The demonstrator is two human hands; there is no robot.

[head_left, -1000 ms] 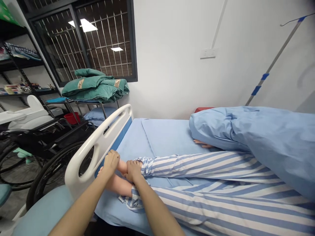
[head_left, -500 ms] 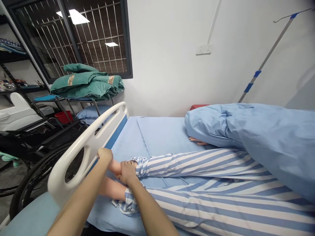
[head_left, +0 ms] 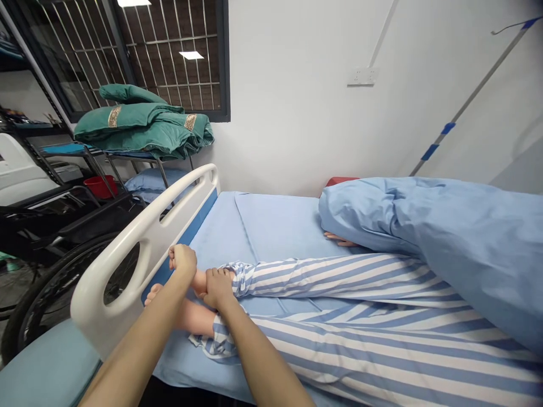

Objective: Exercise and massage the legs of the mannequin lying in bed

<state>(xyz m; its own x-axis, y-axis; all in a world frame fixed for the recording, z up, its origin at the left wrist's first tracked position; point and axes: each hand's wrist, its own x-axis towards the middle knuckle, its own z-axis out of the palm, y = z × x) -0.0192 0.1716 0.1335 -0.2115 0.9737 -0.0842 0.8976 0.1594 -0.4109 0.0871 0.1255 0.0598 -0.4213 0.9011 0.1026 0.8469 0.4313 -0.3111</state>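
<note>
Gripping at the foot end of the bed [head_left: 275, 226], near the left edge. Left hand [head_left: 183, 259]: curled almost to a fist over the front of the far foot [head_left: 198, 282], just beside the footboard [head_left: 155, 230]. Cannot tell the exact grip of the fingertips. Right hand [head_left: 218, 287]: partly closed, wrapped over the far ankle [head_left: 233, 275], just short of the bunched cuff of the striped trousers [head_left: 339, 277].

Near foot [head_left: 152, 293]: lying toward the near left corner of the bed, toes past the left forearm, partly hidden by it. Both trouser legs stretched out toward the right edge. Blue quilt [head_left: 424, 215] heaped over the right part, with fingertips [head_left: 339, 239] poking out below its left end.

Beyond the footboard: wheelchair [head_left: 80, 220], red bucket [head_left: 100, 187], green bedding [head_left: 144, 125] piled on a rack below the barred window [head_left: 178, 51]. Behind the quilt, a slanting metal pole [head_left: 477, 99].
</note>
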